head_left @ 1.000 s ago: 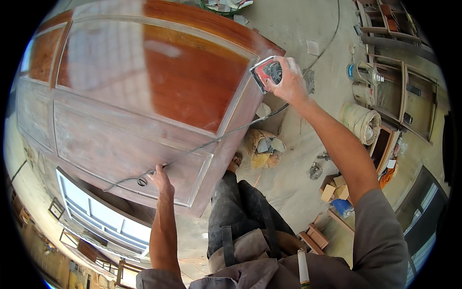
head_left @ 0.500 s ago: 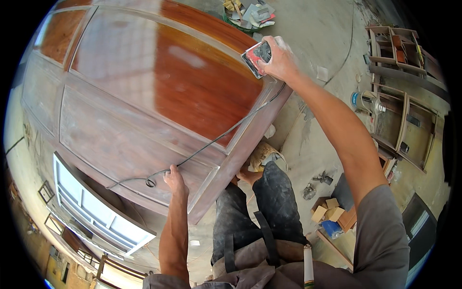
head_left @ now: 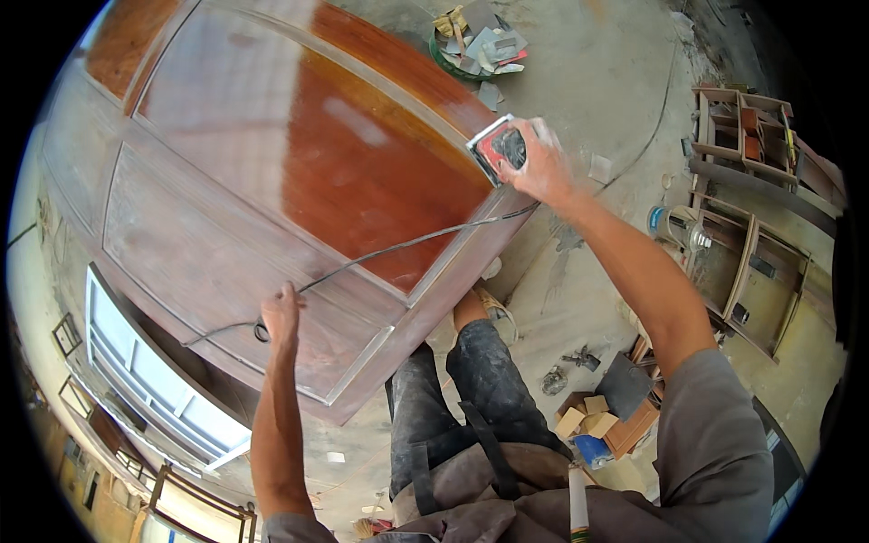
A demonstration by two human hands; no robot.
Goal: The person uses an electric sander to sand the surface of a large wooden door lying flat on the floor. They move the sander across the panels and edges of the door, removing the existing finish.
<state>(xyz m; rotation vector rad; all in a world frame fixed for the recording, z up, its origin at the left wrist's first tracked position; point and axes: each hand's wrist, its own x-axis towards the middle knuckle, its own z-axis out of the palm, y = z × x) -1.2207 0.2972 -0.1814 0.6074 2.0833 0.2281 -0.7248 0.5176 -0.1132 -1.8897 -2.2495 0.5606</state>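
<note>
My right hand is wrapped round a red and black power sander, which rests at the right-hand edge of a large panelled wooden piece. Part of that surface is glossy reddish brown; the rest looks dull and dusty. A black cord runs from below my right wrist across the panels to my left hand. My left fingers are closed on the cord above the lower panel, and a small loop of it hangs beside them.
A green basin full of scraps stands on the floor beyond the piece. Wooden frames line the right side. Near my legs lie a box of wood blocks and a bucket. A pale blue-white frame stands at left.
The sander and my right hand have come nearer along the right-hand edge. My left hand has moved left and slightly farther away, still holding the cord. The view has shifted a little.
</note>
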